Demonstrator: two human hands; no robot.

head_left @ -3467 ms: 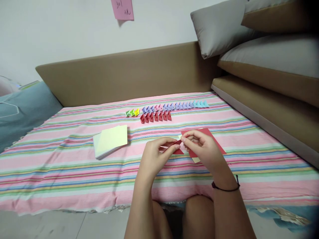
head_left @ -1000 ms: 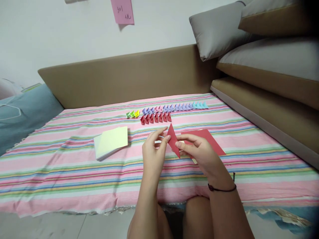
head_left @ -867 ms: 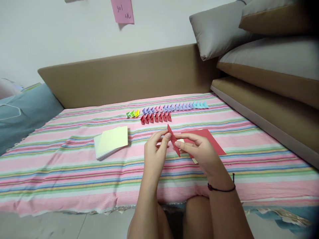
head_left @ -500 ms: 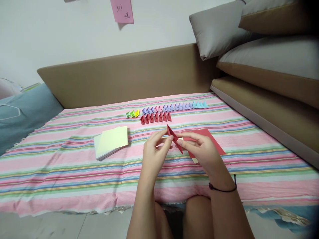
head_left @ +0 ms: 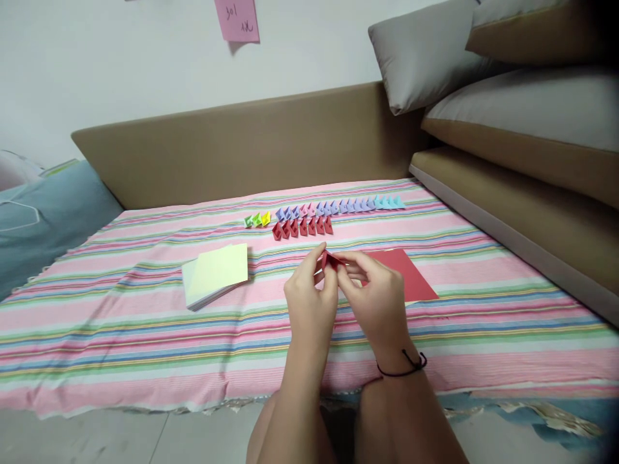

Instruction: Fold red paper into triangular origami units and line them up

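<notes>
Between the fingertips of both hands is a folded piece of red paper, its lower part hidden behind the thumbs. My left hand pinches its left side. My right hand, with a dark cord bracelet at the wrist, grips its right side. Under and beyond the right hand lie red paper sheets with a pale edge showing. Farther back stands a row of small red folded paper boats. Behind it runs a longer row of purple, pink and light blue ones.
Green and yellow folded pieces sit left of the rows. A stack of pale paper lies left on the striped cloth. A brown backrest closes the far side; grey and brown cushions pile up at right.
My hands have come closer together. The red paper, earlier stretched long and slanting between them, is now turned and mostly covered by the fingers. My right hand has shifted left.
</notes>
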